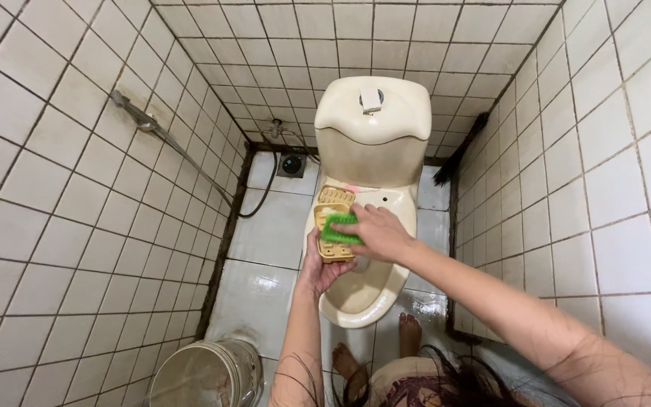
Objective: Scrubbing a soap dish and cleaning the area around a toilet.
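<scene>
Left hand (324,265) grips yellow slotted soap dish (334,218) from below, held over cream toilet bowl (356,301). Right hand (377,232) presses green scrub brush (338,227) onto dish. Cream cistern (372,132) behind. Spray hose (182,154) on left tiled wall. Floor drain (291,164) in back corner. Metal bucket (205,373) bottom left. Dark broom (457,154) leans at right wall. Bare feet beside bowl.

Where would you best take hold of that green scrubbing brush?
From above, across its back: the green brush lies bristles-down on the yellow soap case, so only its back is free. The right hand covers it that way, while the left hand supports the case from below.
</scene>
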